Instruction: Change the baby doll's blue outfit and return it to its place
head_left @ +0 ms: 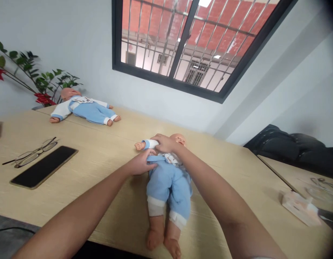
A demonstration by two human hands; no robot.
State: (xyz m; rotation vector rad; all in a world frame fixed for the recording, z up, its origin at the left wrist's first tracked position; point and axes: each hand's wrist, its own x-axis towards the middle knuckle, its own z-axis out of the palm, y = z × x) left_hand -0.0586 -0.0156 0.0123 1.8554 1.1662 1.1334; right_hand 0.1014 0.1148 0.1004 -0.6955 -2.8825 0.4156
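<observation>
Both forearms reach forward over the near doll (168, 187), which lies face up on the wooden table (107, 172), feet nearest. The left hand (141, 163) pinches its blue outfit at the chest; the right hand (163, 143) grips its raised white sleeve beside the head.

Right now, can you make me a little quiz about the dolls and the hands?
1. True or false: the near doll lies on its back on the table.
2. Which hand grips that doll's white sleeve? A left hand, B right hand
3. What lies beside the glasses?

Key: 1 true. 2 B; the left hand rests on the blue suit at the chest. 3 A dark phone. The far doll lies untouched by the plant.
</observation>
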